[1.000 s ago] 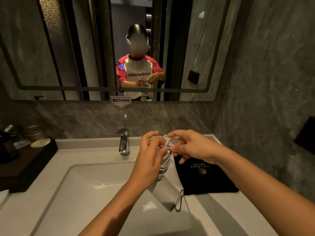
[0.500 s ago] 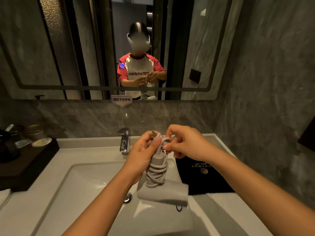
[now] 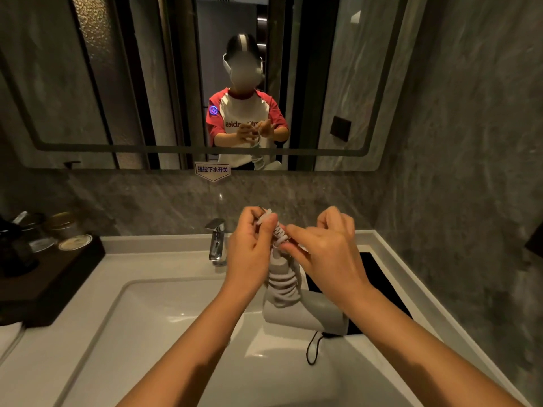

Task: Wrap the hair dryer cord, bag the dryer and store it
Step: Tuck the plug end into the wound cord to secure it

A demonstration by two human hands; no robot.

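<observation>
A white hair dryer (image 3: 305, 314) hangs nozzle-down over the sink, its handle pointing up. The white cord (image 3: 283, 284) is coiled several times around the handle. My left hand (image 3: 249, 254) grips the top of the handle and the cord's end near the plug. My right hand (image 3: 326, 251) pinches a strand of the cord just right of the handle. A black drawstring bag (image 3: 379, 277) lies flat on the counter to the right, partly hidden behind my right forearm; its black string (image 3: 313, 349) dangles over the basin's edge.
A white basin (image 3: 164, 327) with a chrome tap (image 3: 216, 240) sits below my hands. A dark wooden tray (image 3: 50, 277) with jars and a kettle stands at the left. A mirror (image 3: 88, 83) covers the wall ahead; a grey stone wall closes the right side.
The dryer has swung from tilted to hanging nozzle-down and risen slightly. My right hand has shifted from the top of the handle to pinching the cord a little lower and to the right.
</observation>
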